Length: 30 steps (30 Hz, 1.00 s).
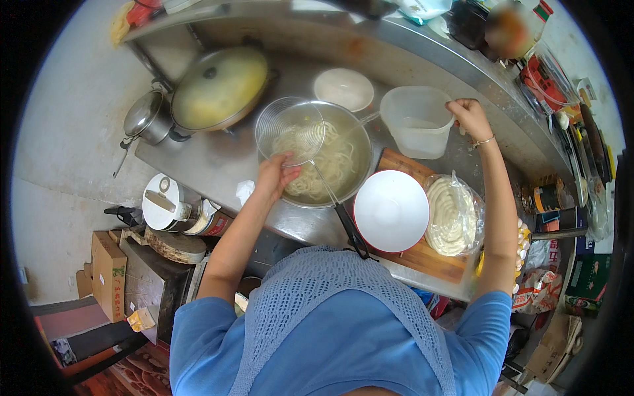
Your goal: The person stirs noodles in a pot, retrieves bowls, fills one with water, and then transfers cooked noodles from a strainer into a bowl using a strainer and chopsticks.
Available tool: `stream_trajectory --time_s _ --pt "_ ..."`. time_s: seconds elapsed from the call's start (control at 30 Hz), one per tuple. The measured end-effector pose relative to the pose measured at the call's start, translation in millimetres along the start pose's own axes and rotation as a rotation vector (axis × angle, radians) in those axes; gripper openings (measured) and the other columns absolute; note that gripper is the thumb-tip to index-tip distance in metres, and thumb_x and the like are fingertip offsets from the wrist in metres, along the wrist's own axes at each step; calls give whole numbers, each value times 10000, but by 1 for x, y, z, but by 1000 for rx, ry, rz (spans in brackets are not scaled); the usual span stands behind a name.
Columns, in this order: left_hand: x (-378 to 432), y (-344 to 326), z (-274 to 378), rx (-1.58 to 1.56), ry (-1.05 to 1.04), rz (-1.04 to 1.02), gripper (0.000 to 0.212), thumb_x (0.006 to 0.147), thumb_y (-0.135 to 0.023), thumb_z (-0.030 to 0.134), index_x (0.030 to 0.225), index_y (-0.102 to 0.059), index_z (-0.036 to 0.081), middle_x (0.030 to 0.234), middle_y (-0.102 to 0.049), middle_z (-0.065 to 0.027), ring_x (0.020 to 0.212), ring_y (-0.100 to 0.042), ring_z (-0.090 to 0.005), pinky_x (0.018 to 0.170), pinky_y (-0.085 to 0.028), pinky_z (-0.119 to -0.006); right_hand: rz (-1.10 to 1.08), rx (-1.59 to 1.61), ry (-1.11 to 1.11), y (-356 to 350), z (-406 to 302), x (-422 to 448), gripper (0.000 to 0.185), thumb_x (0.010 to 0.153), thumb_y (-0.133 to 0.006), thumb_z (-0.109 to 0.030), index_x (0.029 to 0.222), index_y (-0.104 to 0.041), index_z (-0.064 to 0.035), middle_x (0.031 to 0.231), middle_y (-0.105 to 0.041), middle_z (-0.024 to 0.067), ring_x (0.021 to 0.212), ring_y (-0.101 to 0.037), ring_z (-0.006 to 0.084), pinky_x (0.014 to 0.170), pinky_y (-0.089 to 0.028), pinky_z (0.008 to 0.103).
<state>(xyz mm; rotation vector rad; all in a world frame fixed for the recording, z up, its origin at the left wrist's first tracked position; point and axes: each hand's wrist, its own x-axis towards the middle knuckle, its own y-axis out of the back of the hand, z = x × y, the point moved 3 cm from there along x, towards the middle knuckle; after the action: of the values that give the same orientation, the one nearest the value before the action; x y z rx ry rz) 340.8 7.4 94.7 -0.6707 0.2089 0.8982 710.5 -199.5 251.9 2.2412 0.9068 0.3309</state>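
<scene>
My left hand [280, 177] grips the rim of a round wire strainer [291, 129] with a black handle, which lies above a metal basin [365, 171] of liquid and pale noodles [324, 171]. With my right hand [468, 118] I hold the rim of a translucent plastic container [417, 121], right of the basin. Nearer my body, a white bowl [391, 211] with a red rim rests partly over a wooden cutting board [443, 265]. Coiled dough strands [449, 215] in clear plastic are beside it. Behind the basin stands a white bowl [343, 89].
A large lidded pan [220, 89] and a lidded saucepan [148, 118] stand at the back left of the metal counter [218, 168]. A white-lidded jug [171, 202] is at the left. A metal shelf [475, 62] with jars runs above the counter's back and right.
</scene>
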Motion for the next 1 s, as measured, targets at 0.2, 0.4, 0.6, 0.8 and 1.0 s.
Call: stream_trajectory --time_s 0.2,0.4,0.6,0.8,1.0 --pt "-5 -5 5 5 5 17 285 855 -411 150 1045 -498 -44 942 -558 -157 693 -605 -199 602 -525 -263 151 580 -163 -22 69 1 210 741 -571 -219 708 -576 -12 646 -543 27 539 -490 94 483 -408 221" --pt "-2 -2 3 11 13 3 291 854 -414 151 1053 -494 -46 917 -574 -149 696 -610 -195 576 -531 -249 292 869 -292 -48 117 -12 261 745 -575 -227 779 -585 32 675 -568 56 588 -543 142 530 -437 265" --pt "-5 -15 -2 29 -24 39 282 862 -404 155 1045 -490 -42 928 -562 -158 726 -606 -204 620 -521 -268 474 129 36 -42 39 -80 381 819 -509 -365 865 -622 -4 789 -619 101 714 -577 172 649 -452 299" --pt "-2 -73 -18 177 -158 -312 403 867 -430 214 1199 -367 -4 1178 -424 -174 967 -526 -243 770 -462 -327 -663 876 -229 -147 -15 -212 344 848 -478 -104 1170 -374 -42 702 -528 65 522 -501 115 433 -400 225" --pt "29 -38 -36 2053 -631 -767 857 604 -693 440 1319 -262 249 1380 -146 -188 1244 -158 -402 939 -209 -588 -283 803 -277 -140 -18 -246 269 853 -405 -18 1120 -372 -29 510 -395 -4 329 -331 62 323 -270 204"
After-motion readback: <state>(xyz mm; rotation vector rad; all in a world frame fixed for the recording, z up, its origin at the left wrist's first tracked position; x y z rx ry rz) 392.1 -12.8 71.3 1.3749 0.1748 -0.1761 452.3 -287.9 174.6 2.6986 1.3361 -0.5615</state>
